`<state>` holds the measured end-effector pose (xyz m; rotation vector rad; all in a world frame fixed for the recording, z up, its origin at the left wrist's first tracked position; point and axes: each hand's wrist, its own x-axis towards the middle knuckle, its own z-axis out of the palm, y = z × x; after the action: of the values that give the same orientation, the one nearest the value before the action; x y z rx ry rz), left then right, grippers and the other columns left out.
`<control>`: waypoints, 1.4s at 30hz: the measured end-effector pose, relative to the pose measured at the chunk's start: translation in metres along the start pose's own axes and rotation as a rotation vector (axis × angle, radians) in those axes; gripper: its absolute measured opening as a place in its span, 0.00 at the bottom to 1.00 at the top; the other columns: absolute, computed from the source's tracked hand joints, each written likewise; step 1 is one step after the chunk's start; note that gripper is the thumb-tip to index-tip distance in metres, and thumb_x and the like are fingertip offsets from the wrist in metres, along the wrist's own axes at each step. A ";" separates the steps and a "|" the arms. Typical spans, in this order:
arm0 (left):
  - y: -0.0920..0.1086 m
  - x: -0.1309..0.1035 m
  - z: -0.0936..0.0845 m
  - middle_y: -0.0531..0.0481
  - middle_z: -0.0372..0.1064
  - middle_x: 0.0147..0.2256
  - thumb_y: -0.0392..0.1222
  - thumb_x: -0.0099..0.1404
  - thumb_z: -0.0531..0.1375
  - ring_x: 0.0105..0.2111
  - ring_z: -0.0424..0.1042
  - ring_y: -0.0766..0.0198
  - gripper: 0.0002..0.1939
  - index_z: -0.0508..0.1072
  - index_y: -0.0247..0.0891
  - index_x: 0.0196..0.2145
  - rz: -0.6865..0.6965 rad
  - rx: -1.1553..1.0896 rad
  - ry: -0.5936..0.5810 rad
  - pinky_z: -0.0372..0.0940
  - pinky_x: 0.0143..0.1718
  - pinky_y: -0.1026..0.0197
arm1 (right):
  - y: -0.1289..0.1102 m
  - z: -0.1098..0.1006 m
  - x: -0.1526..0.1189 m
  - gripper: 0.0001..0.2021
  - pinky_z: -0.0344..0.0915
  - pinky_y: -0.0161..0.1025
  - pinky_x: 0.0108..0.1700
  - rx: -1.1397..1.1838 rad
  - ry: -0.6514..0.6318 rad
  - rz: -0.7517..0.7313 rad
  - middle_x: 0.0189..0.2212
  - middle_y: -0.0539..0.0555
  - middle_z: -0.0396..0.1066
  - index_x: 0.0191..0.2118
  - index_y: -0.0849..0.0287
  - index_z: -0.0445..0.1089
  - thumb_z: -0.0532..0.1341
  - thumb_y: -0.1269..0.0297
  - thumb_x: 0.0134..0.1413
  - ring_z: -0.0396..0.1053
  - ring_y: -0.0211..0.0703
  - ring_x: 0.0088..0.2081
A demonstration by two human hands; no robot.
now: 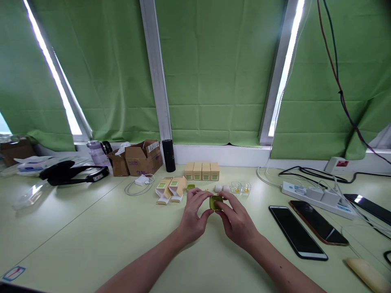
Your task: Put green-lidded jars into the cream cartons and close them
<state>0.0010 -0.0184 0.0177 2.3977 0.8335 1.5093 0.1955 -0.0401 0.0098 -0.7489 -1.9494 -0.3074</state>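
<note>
Both hands hold a small olive-green square case [216, 202] just above the table, its hollow side facing me. My left hand [194, 215] pinches its left edge between thumb and fingers. On the other side, my right hand [238, 219] grips the right edge, with a fingertip over the opening; whether anything is inside cannot be made out. Behind the hands lie another small green piece [191, 187], two whitish cylinders [222, 188] and two clear cups [240, 188] with something yellow inside. Two unfolded beige cartons [171, 189] lie left of them.
Several closed beige boxes [201, 171] form a row at the back. Phones [297, 232] and a power strip [317, 198] with cables lie right. Cardboard boxes [143, 158], a black cylinder [168, 156], a white charger cable [140, 184] and a black headset-like strap [73, 173] are left.
</note>
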 end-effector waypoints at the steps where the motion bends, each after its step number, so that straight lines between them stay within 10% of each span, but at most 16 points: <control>1: 0.000 0.000 0.000 0.42 0.75 0.51 0.33 0.68 0.61 0.53 0.64 0.47 0.19 0.72 0.45 0.56 0.001 0.003 -0.001 0.64 0.57 0.40 | 0.001 0.000 -0.001 0.18 0.76 0.55 0.53 -0.002 0.008 0.003 0.55 0.66 0.68 0.58 0.57 0.67 0.55 0.77 0.66 0.71 0.56 0.56; 24: -0.002 -0.002 0.002 0.43 0.75 0.51 0.33 0.68 0.62 0.52 0.64 0.49 0.19 0.71 0.43 0.56 0.031 0.013 0.024 0.64 0.55 0.42 | -0.003 -0.001 0.005 0.16 0.76 0.55 0.51 0.019 0.005 -0.029 0.53 0.67 0.67 0.53 0.60 0.70 0.56 0.81 0.63 0.70 0.57 0.54; 42: -0.005 -0.002 0.002 0.42 0.73 0.53 0.36 0.71 0.59 0.55 0.62 0.49 0.20 0.69 0.44 0.60 0.003 -0.012 0.011 0.64 0.56 0.44 | 0.001 0.003 -0.002 0.11 0.73 0.54 0.55 0.252 0.043 0.262 0.55 0.65 0.69 0.50 0.56 0.74 0.57 0.69 0.69 0.71 0.55 0.55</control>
<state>0.0006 -0.0154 0.0130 2.3855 0.8211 1.5261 0.1945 -0.0387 0.0065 -0.8110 -1.7824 0.0790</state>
